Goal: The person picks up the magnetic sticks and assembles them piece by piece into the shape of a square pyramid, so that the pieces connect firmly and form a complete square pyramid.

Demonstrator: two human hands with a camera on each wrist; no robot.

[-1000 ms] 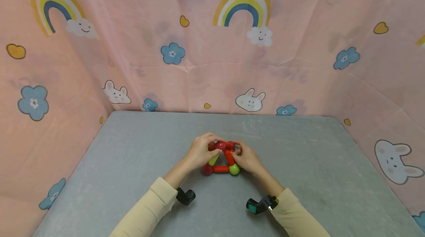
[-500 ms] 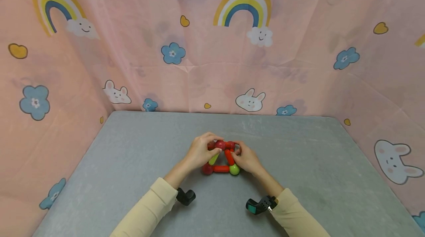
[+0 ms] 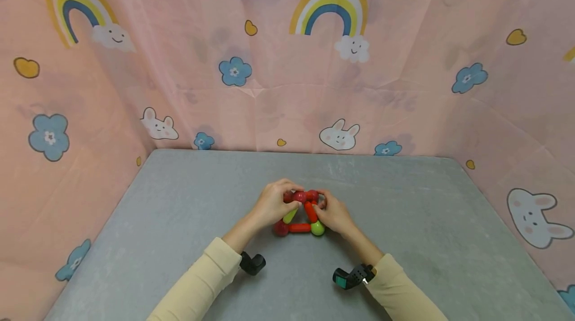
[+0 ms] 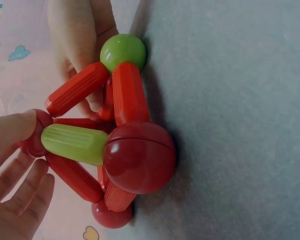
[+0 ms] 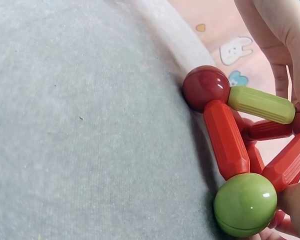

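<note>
A pyramid-like frame of magnetic balls and rods stands on the grey table, with a red ball (image 4: 140, 157) and a green ball (image 5: 246, 204) at its near corners. A red rod (image 3: 299, 228) joins these two along the bottom. My left hand (image 3: 271, 203) pinches the upper red ball (image 4: 38, 140) between thumb and fingers. From that ball a light-green rod (image 4: 74, 143) slopes down to the near red ball. On the other side, my right hand (image 3: 334, 215) holds a sloping red rod (image 3: 311, 212) above the green ball. Its fingertips are partly hidden behind the frame.
The grey table (image 3: 202, 181) spreads around the frame. A pink printed curtain (image 3: 278, 106) rises behind it and at both sides. Black wrist cameras are strapped on, one at the left (image 3: 252, 263) and one at the right (image 3: 352, 277).
Both hands keep their hold and the frame stays in the same place. Only a very slight shift of the whole head view shows.
</note>
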